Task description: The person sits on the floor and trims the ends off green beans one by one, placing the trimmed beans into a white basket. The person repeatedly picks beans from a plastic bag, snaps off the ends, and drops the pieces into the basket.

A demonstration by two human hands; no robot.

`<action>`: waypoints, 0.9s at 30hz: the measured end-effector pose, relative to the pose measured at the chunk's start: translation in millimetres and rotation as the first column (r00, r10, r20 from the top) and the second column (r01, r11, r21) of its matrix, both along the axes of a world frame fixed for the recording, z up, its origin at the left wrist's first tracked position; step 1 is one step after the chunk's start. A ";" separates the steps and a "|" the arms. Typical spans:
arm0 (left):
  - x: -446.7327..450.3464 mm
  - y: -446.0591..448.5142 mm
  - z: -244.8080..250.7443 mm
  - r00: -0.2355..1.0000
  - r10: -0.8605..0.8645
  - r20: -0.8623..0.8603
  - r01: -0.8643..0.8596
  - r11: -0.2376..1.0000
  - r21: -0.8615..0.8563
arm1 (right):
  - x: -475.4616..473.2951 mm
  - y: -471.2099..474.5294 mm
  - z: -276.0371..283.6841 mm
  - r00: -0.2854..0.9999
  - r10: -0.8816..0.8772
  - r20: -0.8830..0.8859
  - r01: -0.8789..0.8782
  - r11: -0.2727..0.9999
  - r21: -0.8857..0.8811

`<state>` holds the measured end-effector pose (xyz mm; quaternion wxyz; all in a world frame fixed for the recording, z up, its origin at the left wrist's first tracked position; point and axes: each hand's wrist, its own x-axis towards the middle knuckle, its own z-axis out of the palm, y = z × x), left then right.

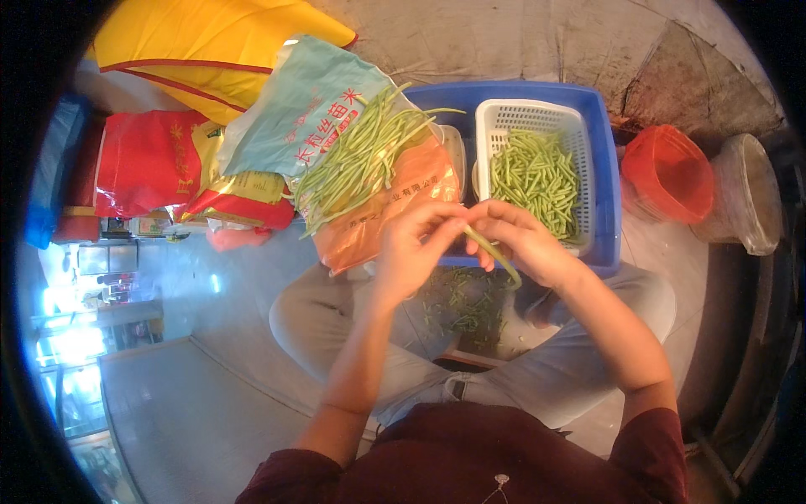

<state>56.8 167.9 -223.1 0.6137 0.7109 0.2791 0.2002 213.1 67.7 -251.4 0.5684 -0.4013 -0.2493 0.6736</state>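
Note:
Between the fingertips of both hands is a long green bean [494,252], its lower end curling down below the palms. My left hand [419,242] pinches it near the top, and my right hand [513,236] holds it from the other side, the hands touching or nearly so. Whole long beans [359,157] lie in a heap on a printed plastic rice bag [302,107], up and to the left. Short cut bean pieces [535,183] fill much of a white perforated basket [589,157], which sits in a blue plastic tub [607,189] beyond my right hand.
Bean scraps [469,305] lie on the floor between the crossed legs. Red bags [148,164] and a yellow cloth [220,44] are at the upper left. A red container [667,173] and a plastic-covered bucket [749,195] stand right of the tub.

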 end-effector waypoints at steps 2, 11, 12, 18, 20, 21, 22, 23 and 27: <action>-5.4 7.1 -6.7 0.984 0.175 0.042 -0.177 0.982 0.069 | 4.3 -1.4 -3.5 0.987 0.060 0.150 -0.064 0.998 0.019; -5.5 14.9 21.9 0.951 0.053 -0.304 0.248 0.457 0.854 | -2.5 -4.2 -6.9 0.793 -0.063 0.607 -0.008 0.993 0.114; -5.3 15.6 21.8 0.944 0.014 -0.329 0.292 0.429 0.855 | -4.0 -4.1 -8.7 0.776 -0.089 0.624 -0.004 0.989 0.147; -4.8 8.7 3.0 0.966 0.015 -0.257 0.113 0.873 0.475 | -7.1 -2.4 -2.4 0.869 -0.089 0.487 0.060 0.995 0.076; -1.9 5.1 -6.2 0.984 0.070 -0.165 0.016 0.883 0.468 | -6.6 -1.7 0.4 0.915 -0.090 0.392 0.079 0.996 0.045; 0.1 4.1 -11.2 0.988 0.098 -0.118 -0.033 0.887 0.461 | -6.5 -1.6 0.0 0.918 -0.093 0.385 0.082 0.996 0.045; 2.4 4.0 -15.5 0.988 0.131 -0.087 -0.091 0.927 0.364 | -6.6 -1.6 -1.0 0.921 -0.095 0.378 0.084 0.995 0.045; 4.8 4.5 -19.5 0.984 0.166 -0.059 -0.146 0.954 0.261 | -7.3 -1.6 -2.2 0.923 -0.098 0.371 0.087 0.995 0.045; 18.9 12.4 -28.2 0.844 0.482 0.235 -0.428 0.870 -0.245 | -20.7 -5.5 -10.1 0.925 -0.132 0.355 0.131 0.991 0.028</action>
